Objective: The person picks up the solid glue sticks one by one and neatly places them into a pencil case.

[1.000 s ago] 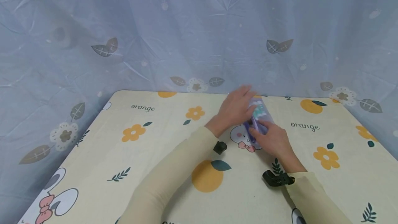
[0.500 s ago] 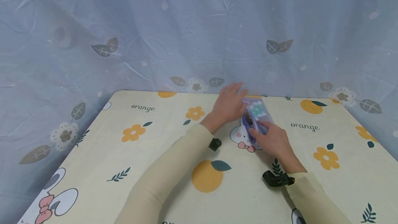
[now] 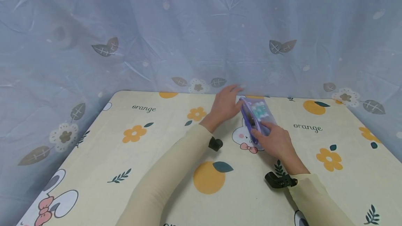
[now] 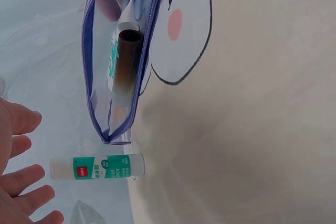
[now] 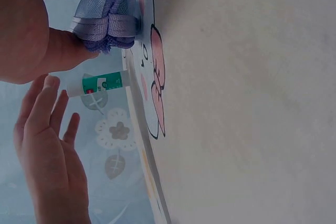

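Observation:
A purple see-through zip pencil case [image 3: 267, 114] lies on the cloth at the table's far side, its zip mouth gaping to the left. My right hand [image 3: 277, 142] pinches its near end between thumb and fingers. Inside, the left wrist view shows a dark brown tube [image 4: 127, 64] and a green-and-white label [image 4: 112, 59] beside it. My left hand [image 3: 223, 105] is left of the case, fingers spread. Near those fingers a glue stick [image 4: 107, 166] with a green label stands upright at the table's back edge, apart from them in the left wrist view; in the head view the hand hides it.
A cream cloth [image 3: 150, 159] printed with oranges, flowers and rabbits covers the table. Directly behind its back edge hangs a blue patterned curtain [image 3: 194, 37]. Dark wrist devices show beneath both wrists, such as the black strap [image 3: 280, 180] on the right.
My left hand has moved left, away from the pencil case, uncovering its gaping zip mouth. My right hand keeps its grip in the same spot.

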Demonstrator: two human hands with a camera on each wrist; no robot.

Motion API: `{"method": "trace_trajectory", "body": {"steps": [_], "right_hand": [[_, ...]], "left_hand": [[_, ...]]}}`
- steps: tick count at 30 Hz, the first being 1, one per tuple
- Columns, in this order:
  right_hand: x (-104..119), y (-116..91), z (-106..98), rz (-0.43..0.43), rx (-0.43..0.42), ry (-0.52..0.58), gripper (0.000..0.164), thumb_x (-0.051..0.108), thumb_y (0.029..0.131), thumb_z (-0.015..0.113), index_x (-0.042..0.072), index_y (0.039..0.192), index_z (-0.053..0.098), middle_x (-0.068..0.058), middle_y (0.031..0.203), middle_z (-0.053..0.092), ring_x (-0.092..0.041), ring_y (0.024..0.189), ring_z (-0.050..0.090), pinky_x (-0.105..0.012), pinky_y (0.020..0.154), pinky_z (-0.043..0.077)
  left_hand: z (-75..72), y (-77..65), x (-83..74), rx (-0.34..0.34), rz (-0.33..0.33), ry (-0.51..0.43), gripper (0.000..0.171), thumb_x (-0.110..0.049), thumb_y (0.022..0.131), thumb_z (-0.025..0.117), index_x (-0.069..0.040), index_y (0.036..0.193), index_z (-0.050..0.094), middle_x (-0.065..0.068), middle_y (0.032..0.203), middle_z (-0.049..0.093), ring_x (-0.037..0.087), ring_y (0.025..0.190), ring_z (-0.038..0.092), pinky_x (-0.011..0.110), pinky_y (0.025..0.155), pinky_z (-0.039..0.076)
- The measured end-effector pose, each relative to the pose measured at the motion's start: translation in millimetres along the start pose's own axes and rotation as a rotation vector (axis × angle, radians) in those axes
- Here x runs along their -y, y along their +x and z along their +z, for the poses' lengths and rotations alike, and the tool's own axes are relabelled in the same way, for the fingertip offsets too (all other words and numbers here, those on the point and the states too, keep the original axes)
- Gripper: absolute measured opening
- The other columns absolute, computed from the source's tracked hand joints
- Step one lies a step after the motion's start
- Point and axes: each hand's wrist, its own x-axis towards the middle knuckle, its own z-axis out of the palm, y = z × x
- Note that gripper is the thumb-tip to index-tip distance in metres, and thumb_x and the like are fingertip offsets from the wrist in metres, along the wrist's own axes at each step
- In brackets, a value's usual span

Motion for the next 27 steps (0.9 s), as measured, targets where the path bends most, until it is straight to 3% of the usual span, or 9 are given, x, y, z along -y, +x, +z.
{"method": "trace_trajectory", "body": {"steps": [7, 11, 15, 19, 23, 27], "right_hand": [[0, 0, 0, 0.006, 0.004, 0.002, 0.078, 0.055, 0.105, 0.055, 0.009, 0.165, 0.036, -0.036, 0.163, 0.039, -0.057, 0.147, 0.041, -0.07, 0.114, 0.046], [0, 0, 0, 0.001, 0.005, 0.003, 0.077, 0.055, 0.105, 0.055, 0.008, 0.164, 0.037, -0.036, 0.163, 0.039, -0.058, 0.148, 0.04, -0.07, 0.115, 0.045], [0, 0, -1, -0.006, 0.004, 0.003, 0.077, 0.054, 0.105, 0.055, 0.008, 0.164, 0.037, -0.036, 0.163, 0.039, -0.058, 0.149, 0.039, -0.07, 0.116, 0.044], [0, -1, -1, -0.006, 0.003, 0.004, 0.078, 0.055, 0.105, 0.055, 0.008, 0.164, 0.037, -0.036, 0.162, 0.039, -0.057, 0.148, 0.04, -0.07, 0.116, 0.044], [0, 0, 0, 0.006, 0.002, 0.007, 0.078, 0.055, 0.105, 0.055, 0.009, 0.165, 0.037, -0.036, 0.163, 0.039, -0.057, 0.148, 0.041, -0.07, 0.115, 0.045], [0, 1, 1, 0.011, 0.0, 0.01, 0.077, 0.055, 0.105, 0.055, 0.009, 0.165, 0.037, -0.035, 0.163, 0.039, -0.056, 0.148, 0.041, -0.069, 0.115, 0.045]], "left_hand": [[6.2, 2.3, 8.0, -0.012, -0.095, -0.21, 0.051, -0.025, 0.106, 0.064, -0.013, 0.155, 0.053, 0.005, 0.163, 0.053, 0.022, 0.154, 0.046, 0.035, 0.13, 0.035], [7.0, 3.0, 11.2, -0.055, -0.165, -0.403, 0.05, -0.018, 0.103, 0.067, -0.011, 0.152, 0.056, 0.008, 0.157, 0.059, 0.025, 0.149, 0.053, 0.038, 0.126, 0.042], [8.2, 4.5, 13.4, -0.096, -0.306, -0.665, 0.047, -0.019, 0.101, 0.072, -0.013, 0.146, 0.062, 0.009, 0.148, 0.067, 0.027, 0.14, 0.061, 0.041, 0.117, 0.051], [8.4, 5.7, 13.1, -0.113, -0.427, -0.863, 0.046, -0.021, 0.099, 0.076, -0.015, 0.143, 0.065, 0.009, 0.144, 0.07, 0.028, 0.137, 0.063, 0.042, 0.114, 0.054], [8.2, 4.8, 12.0, -0.102, -0.454, -0.957, 0.048, -0.02, 0.098, 0.076, -0.014, 0.144, 0.064, 0.009, 0.145, 0.069, 0.028, 0.139, 0.062, 0.044, 0.116, 0.052], [10.7, 5.1, 11.1, -0.103, -0.458, -0.984, 0.047, -0.019, 0.098, 0.077, -0.014, 0.142, 0.065, 0.01, 0.144, 0.069, 0.028, 0.14, 0.061, 0.044, 0.117, 0.051]]}}
